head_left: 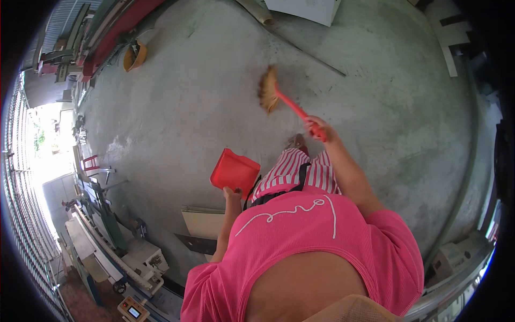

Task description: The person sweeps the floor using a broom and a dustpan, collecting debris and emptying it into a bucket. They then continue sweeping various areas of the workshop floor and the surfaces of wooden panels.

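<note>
My right hand (317,129) grips the red handle of a small broom (271,92), whose straw head points away from me over the concrete floor. A red dustpan (234,172) hangs from my left hand (233,193), which holds it by its near edge, just above the floor beside my striped trousers. Part of one foot shows between the two hands.
A yellow hard hat (134,56) lies far left by stacked red and grey beams. A white box (306,9) and a thin rod (306,51) lie ahead. Flat boards (203,222) rest on the floor near left, beside a saw bench (115,244). Boxes stand at right.
</note>
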Demonstrator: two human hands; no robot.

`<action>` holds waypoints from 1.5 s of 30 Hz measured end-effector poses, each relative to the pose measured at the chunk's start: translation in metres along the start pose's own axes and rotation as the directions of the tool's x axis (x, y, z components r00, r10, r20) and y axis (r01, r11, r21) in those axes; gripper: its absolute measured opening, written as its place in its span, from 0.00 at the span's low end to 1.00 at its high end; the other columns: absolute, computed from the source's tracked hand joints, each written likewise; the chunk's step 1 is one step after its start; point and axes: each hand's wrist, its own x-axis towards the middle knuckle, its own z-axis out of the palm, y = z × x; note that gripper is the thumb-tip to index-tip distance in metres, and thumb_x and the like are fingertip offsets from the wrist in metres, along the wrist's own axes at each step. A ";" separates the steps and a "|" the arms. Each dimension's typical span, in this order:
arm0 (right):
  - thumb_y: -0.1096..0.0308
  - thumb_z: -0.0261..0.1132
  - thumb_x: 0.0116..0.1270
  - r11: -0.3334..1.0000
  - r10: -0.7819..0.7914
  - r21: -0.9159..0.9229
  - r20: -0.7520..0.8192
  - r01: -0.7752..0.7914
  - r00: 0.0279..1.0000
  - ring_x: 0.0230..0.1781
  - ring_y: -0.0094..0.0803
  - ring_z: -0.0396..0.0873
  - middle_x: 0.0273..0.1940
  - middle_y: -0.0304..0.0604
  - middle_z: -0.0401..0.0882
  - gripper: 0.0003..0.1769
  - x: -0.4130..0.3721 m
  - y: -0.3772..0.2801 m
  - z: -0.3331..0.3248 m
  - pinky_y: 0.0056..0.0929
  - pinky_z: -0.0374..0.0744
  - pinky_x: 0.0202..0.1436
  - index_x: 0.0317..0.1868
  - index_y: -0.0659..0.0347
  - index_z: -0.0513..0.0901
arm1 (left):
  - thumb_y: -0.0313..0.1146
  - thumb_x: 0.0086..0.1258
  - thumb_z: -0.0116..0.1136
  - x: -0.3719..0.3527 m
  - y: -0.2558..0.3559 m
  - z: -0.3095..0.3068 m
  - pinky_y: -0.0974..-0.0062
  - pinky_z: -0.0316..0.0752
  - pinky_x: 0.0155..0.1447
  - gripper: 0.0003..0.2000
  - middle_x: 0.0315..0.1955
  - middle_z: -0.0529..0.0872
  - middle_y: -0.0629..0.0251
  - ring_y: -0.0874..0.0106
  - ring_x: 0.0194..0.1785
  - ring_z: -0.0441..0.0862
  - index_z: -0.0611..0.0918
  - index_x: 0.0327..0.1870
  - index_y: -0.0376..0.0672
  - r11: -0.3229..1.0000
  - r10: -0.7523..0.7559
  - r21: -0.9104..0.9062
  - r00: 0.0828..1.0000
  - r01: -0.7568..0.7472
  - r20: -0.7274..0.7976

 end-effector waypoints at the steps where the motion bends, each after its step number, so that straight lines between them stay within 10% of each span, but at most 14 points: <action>1: 0.64 0.64 0.51 0.992 -0.121 -0.029 0.090 0.124 0.989 0.27 0.21 0.70 0.28 0.35 0.67 0.22 -0.016 -0.011 -0.040 0.14 0.68 0.15 0.43 0.64 0.67 | 0.39 0.55 0.43 0.008 0.002 0.010 0.72 0.69 0.30 0.13 0.34 0.67 0.61 0.69 0.32 0.68 0.67 0.41 0.45 1.000 -0.015 0.026 0.998 0.017 -0.066; 3: 0.63 0.67 0.48 0.946 -0.323 0.004 0.147 0.325 0.935 0.29 0.22 0.69 0.32 0.36 0.66 0.29 -0.061 -0.021 -0.080 0.11 0.68 0.16 0.50 0.61 0.66 | 0.40 0.56 0.43 0.001 0.002 0.034 0.75 0.68 0.28 0.12 0.34 0.70 0.64 0.71 0.29 0.68 0.70 0.39 0.47 0.994 -0.031 0.102 0.999 0.034 -0.025; 7: 0.68 0.63 0.53 0.905 -0.364 0.123 -0.272 0.407 0.891 0.21 0.18 0.68 0.21 0.33 0.64 0.12 -0.166 -0.028 -0.034 0.11 0.69 0.14 0.31 0.62 0.68 | 0.41 0.56 0.45 -0.010 -0.006 0.083 0.78 0.67 0.28 0.11 0.31 0.72 0.68 0.73 0.28 0.68 0.71 0.37 0.49 0.984 -0.087 0.163 0.992 0.071 0.091; 12: 0.69 0.59 0.56 0.920 -0.338 -0.081 -0.656 0.383 0.674 0.12 0.15 0.64 0.16 0.31 0.62 0.10 -0.231 -0.016 0.012 0.12 0.70 0.15 0.28 0.59 0.64 | 0.44 0.59 0.46 -0.008 -0.014 0.121 0.78 0.66 0.26 0.14 0.24 0.68 0.65 0.74 0.24 0.66 0.67 0.39 0.46 0.986 -0.126 0.144 0.938 0.082 0.323; 18: 0.67 0.58 0.56 0.953 -0.299 -0.193 -0.715 0.233 0.632 0.12 0.15 0.62 0.17 0.31 0.63 0.10 -0.241 0.002 0.041 0.12 0.66 0.13 0.30 0.55 0.63 | 0.44 0.59 0.46 -0.008 -0.017 0.156 0.76 0.66 0.28 0.12 0.25 0.68 0.65 0.73 0.24 0.66 0.67 0.36 0.47 0.984 -0.079 0.177 0.922 0.012 0.378; 23: 0.64 0.58 0.56 0.969 -0.211 -0.243 -0.693 0.053 0.689 0.12 0.13 0.60 0.18 0.30 0.63 0.10 -0.187 -0.010 0.098 0.11 0.63 0.12 0.31 0.53 0.64 | 0.45 0.59 0.45 -0.023 -0.014 0.180 0.75 0.66 0.29 0.14 0.30 0.68 0.63 0.72 0.27 0.66 0.67 0.40 0.46 0.983 -0.070 0.180 0.985 0.041 0.160; 30: 0.62 0.55 0.57 0.827 0.074 -0.526 -0.250 -0.199 0.965 0.13 0.16 0.61 0.15 0.29 0.62 0.11 -0.010 -0.086 0.181 0.14 0.62 0.14 0.36 0.58 0.65 | 0.44 0.61 0.41 -0.035 0.003 0.218 0.79 0.68 0.28 0.14 0.33 0.71 0.65 0.73 0.28 0.68 0.71 0.40 0.45 0.972 -0.102 0.215 0.995 0.097 0.013; 33: 0.61 0.55 0.58 0.822 0.251 -0.488 -0.154 -0.295 0.956 0.13 0.15 0.62 0.16 0.30 0.64 0.10 0.100 -0.116 0.199 0.14 0.61 0.14 0.29 0.57 0.66 | 0.40 0.60 0.39 -0.062 0.013 0.245 0.80 0.68 0.27 0.12 0.33 0.73 0.64 0.73 0.28 0.70 0.71 0.40 0.45 0.987 -0.095 0.151 0.955 0.054 0.281; 37: 0.66 0.56 0.57 0.858 0.394 -0.344 -0.034 -0.381 0.918 0.14 0.15 0.64 0.17 0.31 0.64 0.09 0.242 -0.141 0.220 0.12 0.67 0.16 0.27 0.57 0.64 | 0.40 0.59 0.41 -0.050 0.026 0.258 0.78 0.67 0.26 0.12 0.27 0.74 0.63 0.73 0.24 0.69 0.71 0.36 0.42 0.988 -0.137 0.107 0.960 0.114 0.243; 45: 0.71 0.57 0.57 0.993 0.105 -0.051 0.021 -0.104 0.994 0.14 0.16 0.64 0.17 0.30 0.62 0.10 0.299 -0.175 0.181 0.12 0.68 0.18 0.30 0.58 0.61 | 0.38 0.57 0.42 -0.052 0.024 0.253 0.77 0.67 0.26 0.10 0.24 0.75 0.68 0.74 0.22 0.70 0.72 0.34 0.44 0.982 -0.167 0.141 0.923 0.125 0.346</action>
